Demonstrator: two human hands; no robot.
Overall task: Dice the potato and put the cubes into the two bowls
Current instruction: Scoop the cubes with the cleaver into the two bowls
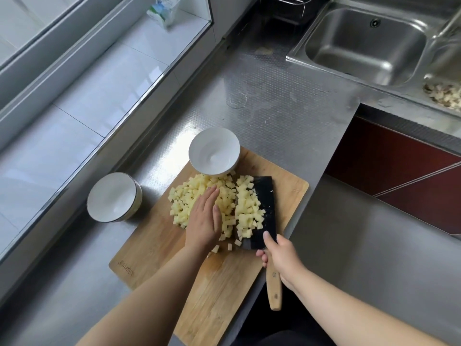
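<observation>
A heap of pale yellow potato cubes (184, 198) lies on a bamboo cutting board (154, 248). My left hand (203, 221) lies flat with straight fingers on the heap, pressing cubes toward a black cleaver (265, 211). The cleaver's blade lies nearly flat on the board with a load of cubes (247, 208) on it. My right hand (280, 255) grips its wooden handle. One white bowl (214, 151) stands at the board's far edge, empty. A second white bowl (113, 197) stands on the counter left of the board, also empty.
The steel counter (274, 101) runs back to a sink (364, 43) at the top right, with scraps (444, 94) in a second basin. A tiled sill (104, 78) with a carton (162, 12) lies to the left. The counter edge drops off right of the board.
</observation>
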